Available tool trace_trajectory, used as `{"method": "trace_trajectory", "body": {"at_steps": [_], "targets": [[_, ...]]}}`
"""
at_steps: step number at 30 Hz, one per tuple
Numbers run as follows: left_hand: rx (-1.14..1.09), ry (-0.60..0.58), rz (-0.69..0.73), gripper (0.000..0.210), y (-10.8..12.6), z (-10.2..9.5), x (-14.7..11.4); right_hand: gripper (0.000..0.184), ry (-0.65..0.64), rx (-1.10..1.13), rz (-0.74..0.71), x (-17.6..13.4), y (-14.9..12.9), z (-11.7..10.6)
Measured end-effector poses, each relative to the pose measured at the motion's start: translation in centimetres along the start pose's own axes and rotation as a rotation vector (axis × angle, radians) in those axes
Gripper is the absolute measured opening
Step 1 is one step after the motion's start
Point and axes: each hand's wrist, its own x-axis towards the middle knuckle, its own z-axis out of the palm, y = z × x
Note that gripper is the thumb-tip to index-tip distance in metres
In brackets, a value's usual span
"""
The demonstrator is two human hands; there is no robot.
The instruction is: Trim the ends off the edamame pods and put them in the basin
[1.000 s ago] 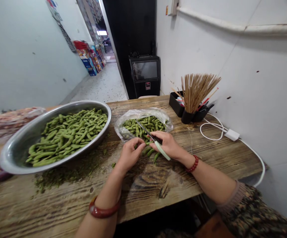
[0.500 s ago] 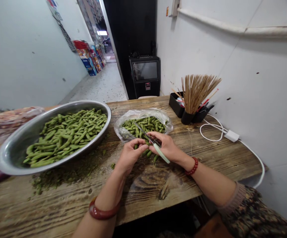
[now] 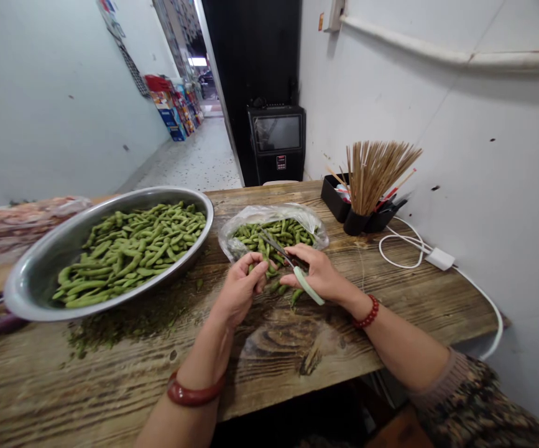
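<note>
Table (image 3: 334, 354) under left hand (image 3: 239, 289) and right hand (image 3: 318, 274). Black box (image 3: 278, 135) well beyond the fingers. Basin (image 3: 31, 292), loaded with pods (image 3: 132, 255), left of left fingers. Bag (image 3: 241, 218), more pods inside, just past the fingertips. Scissors (image 3: 308, 287) gripped in right fingers, blades pointing over bag. Label (image 3: 281, 162) on box: too small to read. Single pod (image 3: 251, 268) pinched between left thumb and fingers.

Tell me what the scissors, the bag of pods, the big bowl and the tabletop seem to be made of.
Scissors: grey metal-looking blades; smooth, opaque pale-green handle, probably plastic.
Bag: thin, clear plastic film, judging by its wrinkles and shine.
Bowl: likely stainless steel; silvery, with soft reflections.
Tabletop: apparently wood, with brown grain and knots; I can't tell whether it's varnished.
</note>
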Motion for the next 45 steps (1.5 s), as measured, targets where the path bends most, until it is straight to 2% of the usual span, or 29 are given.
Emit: {"method": "trace_trajectory", "body": {"at_steps": [7, 11, 17, 27, 32, 38, 45], "targets": [[-0.084, 0.102, -0.011, 0.032, 0.6, -0.3, -0.2, 0.055, -0.155, -0.056, -0.039, -0.1, -0.1, -0.6], [-0.001, 0.097, 0.023, 0.025, 0.3, -0.6, -0.1, 0.058, -0.194, -0.054, -0.047, -0.2, -0.2, -0.6], [0.180, 0.078, 0.049, 0.021, -0.1, -0.7, -0.1, 0.061, -0.194, -0.044, -0.061, -0.3, -0.1, -0.3], [0.196, 0.086, 0.065, 0.019, 0.0, -0.9, 0.0, 0.044, -0.205, -0.068, -0.079, -0.2, -0.1, -0.5], [0.097, 0.081, 0.036, 0.021, -0.1, -1.1, 0.1, 0.040, -0.198, -0.076, -0.087, -0.1, -0.1, -0.5], [-0.107, 0.105, 0.014, 0.029, 0.6, -0.8, 0.1, 0.050, -0.057, -0.068, -0.023, 0.0, 0.4, -0.4], [-0.138, 0.085, 0.000, 0.031, 0.8, -0.6, 0.0, 0.059, -0.184, -0.114, -0.060, -0.3, -0.5, -0.5]]}}
